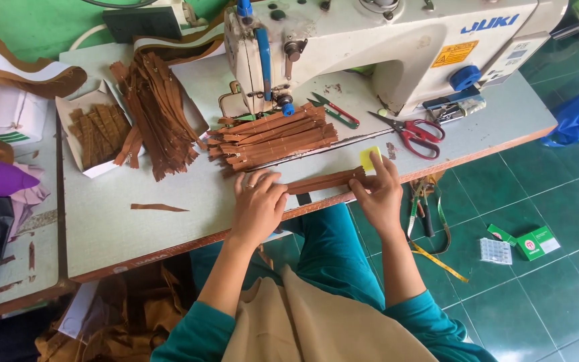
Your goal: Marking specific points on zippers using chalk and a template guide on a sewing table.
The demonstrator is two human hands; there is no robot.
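Observation:
My left hand [259,201] presses down on one end of a brown zipper strip [323,180] lying near the table's front edge. At the strip's other end my right hand [379,190] holds a small yellow piece of chalk [370,158] against it. Just behind the hands a stack of brown zipper strips [273,137] lies in front of the white sewing machine [383,47].
A pile of brown zippers [157,110] and an open box of more [95,134] sit at the left. Red-handled scissors [413,132] and a small thread snip [333,110] lie beside the machine. Small green boxes [524,241] rest on the green tiled floor.

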